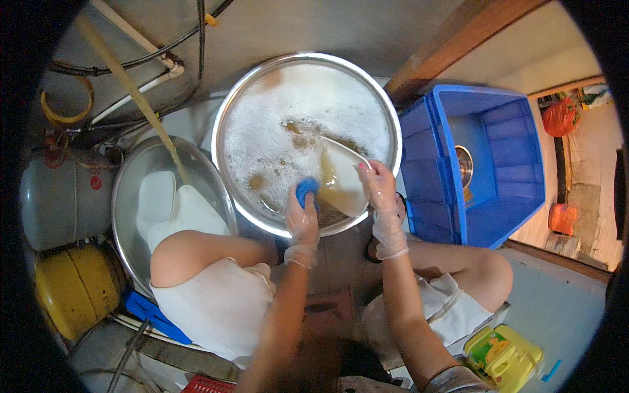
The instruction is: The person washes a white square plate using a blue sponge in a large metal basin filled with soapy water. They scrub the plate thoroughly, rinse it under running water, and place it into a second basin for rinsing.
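A large round metal basin (307,59) of sudsy water stands before me. My left hand (302,216), in a clear plastic glove, grips a blue scrubbing pad (307,189) over the basin's near side. My right hand (381,189), gloved the same way, grips the rim of a white dish (344,177), tilted and partly in the water, with some murky liquid on its surface. Left of it, a second metal basin (118,216) holds several white dishes (157,196), and a pale hose or stick (132,88) reaches down into it.
A blue plastic crate (496,167) with a metal bowl (463,167) inside stands at right. Gas cylinders (69,196) stand at far left below pipes (137,96). A yellow plastic jug (503,358) is at lower right, a red basket (209,384) at the bottom.
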Tool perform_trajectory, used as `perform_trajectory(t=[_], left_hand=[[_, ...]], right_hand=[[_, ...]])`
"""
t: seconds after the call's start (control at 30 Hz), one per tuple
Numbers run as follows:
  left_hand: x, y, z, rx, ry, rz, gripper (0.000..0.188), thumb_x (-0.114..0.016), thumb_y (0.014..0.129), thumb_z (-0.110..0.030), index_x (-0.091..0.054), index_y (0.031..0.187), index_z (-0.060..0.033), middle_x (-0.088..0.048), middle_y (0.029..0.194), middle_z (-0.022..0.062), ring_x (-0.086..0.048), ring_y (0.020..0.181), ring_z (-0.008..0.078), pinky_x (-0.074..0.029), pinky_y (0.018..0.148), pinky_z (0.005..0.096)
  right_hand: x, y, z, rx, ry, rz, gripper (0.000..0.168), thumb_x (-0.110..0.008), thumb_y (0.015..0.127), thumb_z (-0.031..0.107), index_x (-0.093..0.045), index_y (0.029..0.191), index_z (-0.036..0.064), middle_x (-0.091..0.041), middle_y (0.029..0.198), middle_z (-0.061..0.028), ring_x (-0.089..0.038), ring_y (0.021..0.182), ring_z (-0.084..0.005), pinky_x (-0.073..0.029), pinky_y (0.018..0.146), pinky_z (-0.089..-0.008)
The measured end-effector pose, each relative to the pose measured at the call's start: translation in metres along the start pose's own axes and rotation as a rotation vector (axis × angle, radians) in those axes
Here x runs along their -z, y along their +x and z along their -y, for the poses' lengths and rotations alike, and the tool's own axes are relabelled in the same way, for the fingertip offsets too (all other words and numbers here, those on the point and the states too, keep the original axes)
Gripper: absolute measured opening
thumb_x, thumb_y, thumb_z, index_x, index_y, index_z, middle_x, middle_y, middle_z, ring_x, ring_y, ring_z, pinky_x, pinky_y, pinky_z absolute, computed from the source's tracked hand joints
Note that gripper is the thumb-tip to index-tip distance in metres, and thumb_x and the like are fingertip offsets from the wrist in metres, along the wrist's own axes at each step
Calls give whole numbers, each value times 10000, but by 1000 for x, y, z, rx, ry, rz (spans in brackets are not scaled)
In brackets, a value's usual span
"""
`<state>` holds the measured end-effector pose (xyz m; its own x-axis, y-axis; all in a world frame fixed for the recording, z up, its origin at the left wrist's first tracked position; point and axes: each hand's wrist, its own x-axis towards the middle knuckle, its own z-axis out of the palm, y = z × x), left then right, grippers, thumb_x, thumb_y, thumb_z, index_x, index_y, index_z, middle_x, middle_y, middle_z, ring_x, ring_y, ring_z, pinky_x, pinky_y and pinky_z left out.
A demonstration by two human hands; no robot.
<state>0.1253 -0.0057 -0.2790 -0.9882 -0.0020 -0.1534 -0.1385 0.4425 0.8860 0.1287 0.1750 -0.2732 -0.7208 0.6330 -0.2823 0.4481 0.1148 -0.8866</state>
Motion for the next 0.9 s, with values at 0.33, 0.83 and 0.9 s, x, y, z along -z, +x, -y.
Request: perform_trajectory(t=[0.33, 0.83, 0.9], left_hand=[[-3, -38, -45, -136, 32, 497, 400, -523, 819, -200, -449, 1189, -66, -496, 1140, 171, -457, 1080, 314, -347, 922, 375], [-26, 33, 46, 35, 901, 644, 417, -462, 811, -437, -596, 981, -81, -557, 1047, 183, -522, 930, 393, -395, 816, 445], [-26, 41, 53, -142, 1295, 861, 390, -450, 810, -414, -599, 965, -89, -566, 1016, 193, -534, 891, 393, -406, 791, 449]], right_hand=[[-8, -46, -27, -392, 631, 91, 306, -507, 823, 298, -597, 855, 8, -559, 734, -26, -488, 656, -126, -401, 608, -264], [-10, -48, -29, -496, 486, 54, 357, -499, 833, 340, -599, 966, 24, -603, 781, -89, -543, 656, -138, -430, 598, -282], [-15, -49, -34, -535, 467, 42, 403, -523, 812, 368, -597, 1005, 23, -610, 797, -110, -562, 648, -162, -450, 551, -307]])
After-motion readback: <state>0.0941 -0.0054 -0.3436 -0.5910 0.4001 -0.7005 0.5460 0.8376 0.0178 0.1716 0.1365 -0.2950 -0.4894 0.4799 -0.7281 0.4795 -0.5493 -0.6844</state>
